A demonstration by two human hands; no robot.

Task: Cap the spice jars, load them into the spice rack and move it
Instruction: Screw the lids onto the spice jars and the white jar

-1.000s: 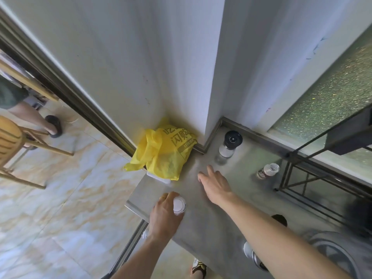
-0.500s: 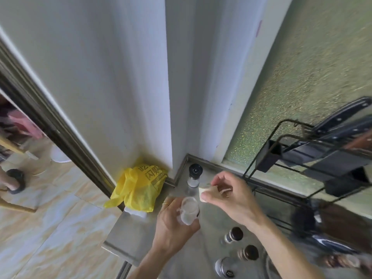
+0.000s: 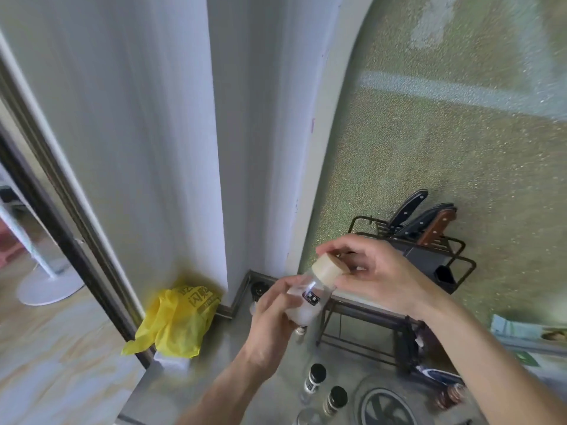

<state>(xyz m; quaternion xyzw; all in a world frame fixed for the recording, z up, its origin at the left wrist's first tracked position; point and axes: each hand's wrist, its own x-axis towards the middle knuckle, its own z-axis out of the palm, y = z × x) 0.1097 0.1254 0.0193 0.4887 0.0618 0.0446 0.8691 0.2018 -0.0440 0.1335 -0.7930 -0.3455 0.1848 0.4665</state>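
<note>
While you look down through the head camera, your left hand (image 3: pixel 270 317) wraps one clear spice jar (image 3: pixel 306 302), tilted, white grains in its lower end. Your right hand (image 3: pixel 377 277) pinches the single pale cap (image 3: pixel 327 265) onto the jar's mouth; whether it is seated fully is unclear. Below the grip, two black-lidded jars (image 3: pixel 316 374) stand on the steel counter (image 3: pixel 214 375), with a third glass top cut off at the frame edge. Behind the left hand, a black-topped grinder (image 3: pixel 259 289) is mostly hidden. Right of the grip sits one wire rack (image 3: pixel 362 314) holding three knife handles (image 3: pixel 408 210). Left lies one yellow bag (image 3: pixel 178 320).
</note>
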